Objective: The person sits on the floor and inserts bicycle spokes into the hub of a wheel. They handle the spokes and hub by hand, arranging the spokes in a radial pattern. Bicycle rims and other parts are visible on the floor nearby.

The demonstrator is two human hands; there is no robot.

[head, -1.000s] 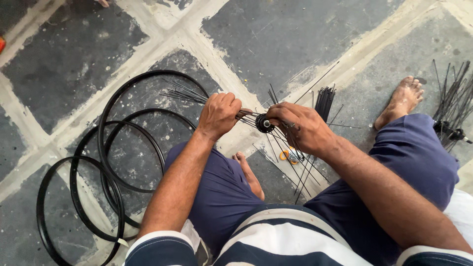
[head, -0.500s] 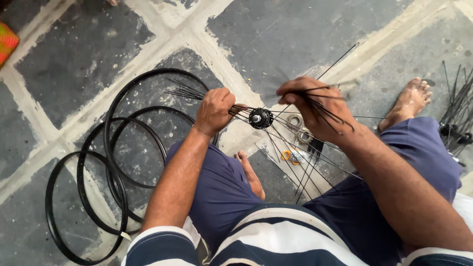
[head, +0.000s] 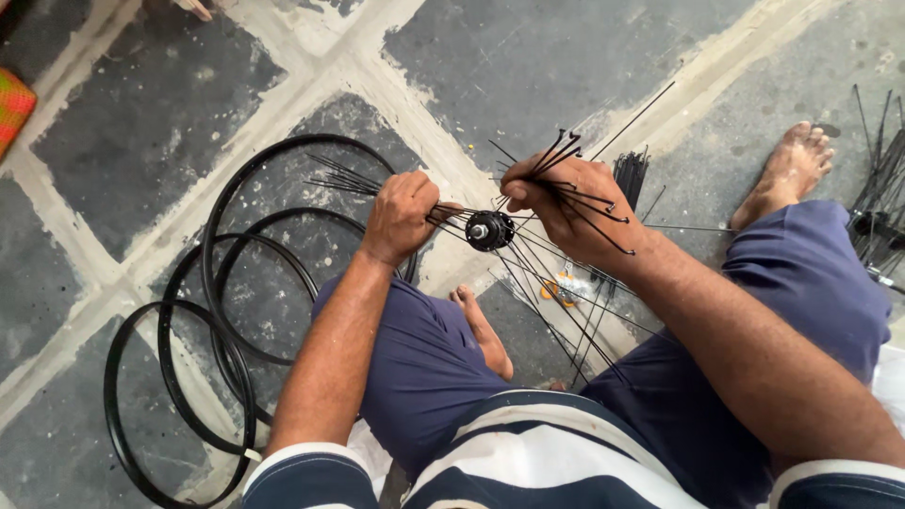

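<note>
Black steel spokes are fanning out from a small wheel hub (head: 489,229) that the person is holding in the air above their lap, between both hands. Only the head view is on offer, looking straight down.

The left hand (head: 401,217) is closing in a fist around a bundle of spokes (head: 344,177) that are sticking out leftward from the hub; its grip is narrow and full, fingers wrapping the wires. The right hand (head: 566,209) is pinching several loose spoke ends (head: 556,151) between thumb and fingers, its grip closed on them, with more spokes trailing down toward the lap.

Judging by this, the lacing of spokes into the hub flange is under way, with many already seated. The next move seems to be calling for a fine pinch on a single spoke and a steady hub, so the wire is not snagging on its neighbours.

Both forearms are reaching forward from the body, elbows bent, wrists angling inward toward the hub. The person is sitting on a grey stone floor (head: 528,57) with one bare foot (head: 787,170) stretching out to the right.

Several bare black rims (head: 231,311) are lying overlapped on the floor to the left, well apart from the hub. Another heap of spokes (head: 881,203) is lying at the far right.
</note>
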